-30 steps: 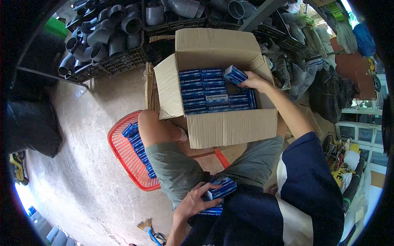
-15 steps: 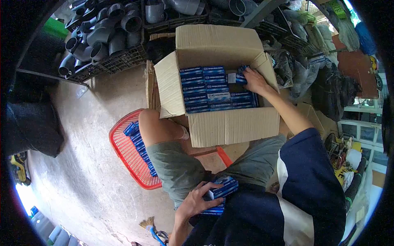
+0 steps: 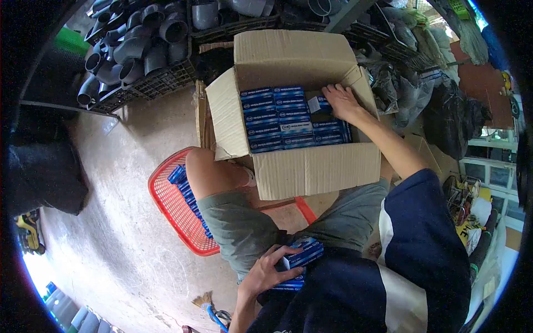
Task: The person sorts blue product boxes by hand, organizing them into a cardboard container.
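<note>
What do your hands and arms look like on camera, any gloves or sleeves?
The left hand and right hand are bare: no gloves, and no watch or band visible. The right sleeve is short and navy, part of a navy shirt with white panels. I can't make out the left sleeve.

One open brown cardboard box (image 3: 316, 173). Small blue rectangular cartons (image 3: 302, 253): over ten. One red slotted plastic basket (image 3: 168, 195). Grey curved plastic pipe fittings (image 3: 132, 50): over ten. Bare hands (image 3: 266, 272): two.

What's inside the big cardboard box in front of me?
The cardboard box holds rows of small blue boxes, one partly covered by your right hand. Anything beneath the visible ones is hidden.
</note>
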A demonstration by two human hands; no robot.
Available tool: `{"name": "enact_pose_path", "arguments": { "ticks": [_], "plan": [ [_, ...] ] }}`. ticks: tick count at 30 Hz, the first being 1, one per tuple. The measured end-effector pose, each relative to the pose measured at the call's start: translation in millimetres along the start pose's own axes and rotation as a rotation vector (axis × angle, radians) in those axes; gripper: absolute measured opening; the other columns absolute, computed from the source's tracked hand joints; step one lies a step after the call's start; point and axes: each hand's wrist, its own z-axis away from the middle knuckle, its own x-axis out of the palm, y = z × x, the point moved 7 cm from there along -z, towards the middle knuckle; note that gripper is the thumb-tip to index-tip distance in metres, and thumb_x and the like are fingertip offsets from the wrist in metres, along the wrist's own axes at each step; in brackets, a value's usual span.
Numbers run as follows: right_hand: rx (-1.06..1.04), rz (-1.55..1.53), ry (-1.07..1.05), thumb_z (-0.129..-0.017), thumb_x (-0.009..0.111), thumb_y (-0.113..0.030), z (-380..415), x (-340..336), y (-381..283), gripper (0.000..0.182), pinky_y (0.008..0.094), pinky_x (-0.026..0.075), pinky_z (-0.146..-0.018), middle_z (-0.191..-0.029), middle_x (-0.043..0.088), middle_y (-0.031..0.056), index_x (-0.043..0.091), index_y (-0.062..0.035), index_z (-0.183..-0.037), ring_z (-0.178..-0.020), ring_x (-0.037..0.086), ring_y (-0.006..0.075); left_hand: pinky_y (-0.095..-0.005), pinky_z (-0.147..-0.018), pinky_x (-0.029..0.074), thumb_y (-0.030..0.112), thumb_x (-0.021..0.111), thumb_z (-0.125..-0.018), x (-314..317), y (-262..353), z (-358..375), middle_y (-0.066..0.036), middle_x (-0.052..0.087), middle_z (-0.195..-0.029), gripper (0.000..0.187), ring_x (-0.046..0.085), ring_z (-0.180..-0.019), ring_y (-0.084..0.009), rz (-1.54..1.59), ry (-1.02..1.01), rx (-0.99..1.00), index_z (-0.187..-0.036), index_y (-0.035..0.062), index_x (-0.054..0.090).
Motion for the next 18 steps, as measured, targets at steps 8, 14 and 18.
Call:
{"name": "enact_pose_path", "arguments": {
  "ticks": [8,14,18],
  "plan": [
    [-0.296,-0.264,0.160,-0.088,0.074,-0.021,0,2,-23,0.063,0.0497,0.048,-0.100,-0.132,0.058,0.0164,0.044,-0.0108,-0.143,-0.123,0.057,0.0367,-0.0395,-0.095,0.049,0.034,0.078,-0.085,1,3,-1,-0.016,0.063,-0.121,0.051,0.062,-0.112,-0.0312,-0.004,0.001,0.021,-0.129,0.0130,0.063],
    [-0.205,-0.251,0.108,-0.084,0.070,-0.007,0,-13,-28,0.057,0.0500,0.053,-0.091,-0.135,0.057,0.0176,0.055,-0.0181,-0.138,-0.111,0.064,0.0392,-0.0392,-0.095,0.049,0.034,0.078,-0.085,4,0,-1,-0.016,0.063,-0.120,0.051,0.062,-0.112,-0.0315,-0.015,0.005,0.010,-0.129,0.0134,0.063],
    [-0.214,-0.170,0.089,-0.082,0.072,-0.009,1,-21,-36,0.052,0.0484,0.055,-0.087,-0.128,0.060,0.0196,0.062,-0.0188,-0.133,-0.104,0.067,0.0392,-0.0388,-0.096,0.049,0.033,0.078,-0.084,3,-2,-1,-0.016,0.063,-0.120,0.051,0.062,-0.113,-0.0315,-0.008,-0.005,-0.012,-0.129,0.0125,0.063]
  ]
}}
